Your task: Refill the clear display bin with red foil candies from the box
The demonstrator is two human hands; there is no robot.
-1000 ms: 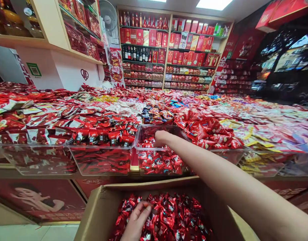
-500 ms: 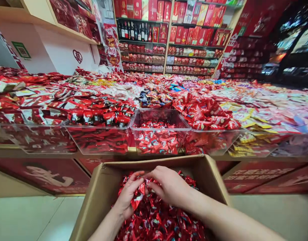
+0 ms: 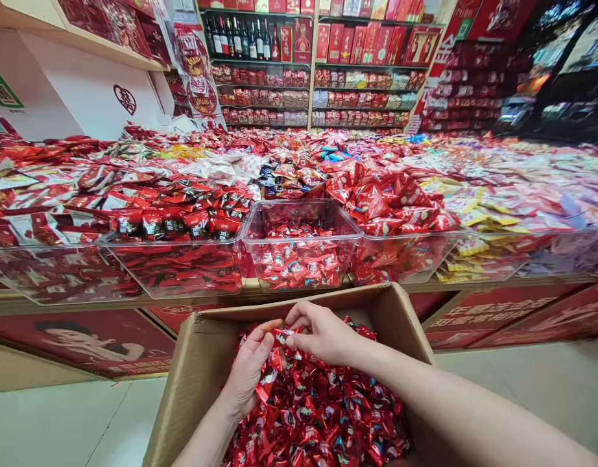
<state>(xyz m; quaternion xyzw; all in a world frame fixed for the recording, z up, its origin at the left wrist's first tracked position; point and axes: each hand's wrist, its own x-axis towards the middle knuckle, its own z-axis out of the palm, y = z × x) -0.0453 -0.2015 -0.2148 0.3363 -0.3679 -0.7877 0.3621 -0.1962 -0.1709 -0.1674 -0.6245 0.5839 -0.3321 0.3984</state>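
Observation:
Both my hands are inside an open cardboard box [image 3: 179, 383], above a heap of red foil-wrapped candies [image 3: 318, 415]. My left hand [image 3: 250, 363] is closed on wrapped candies, with one wrapper [image 3: 267, 383] showing below the thumb. Between the fingertips of both hands lies a wrapped candy [image 3: 282, 336]. Thumb and fingers of my right hand [image 3: 321, 334] pinch its right end. The palms and some of the fingers are hidden from view.
Behind the box, a clear plastic bin [image 3: 301, 250] holds similar red candies, low inside it. Fuller bins stand to both sides, with black-and-red packets [image 3: 172, 227] and large red packets [image 3: 396, 207]. Shelves with bottles [image 3: 240, 40] and red boxes [image 3: 357, 45] rise at the back.
My hands have drawn slightly apart, and the candy between their fingertips now shows more clearly. My right hand has turned into a pinch. The view has tilted down and shifted.

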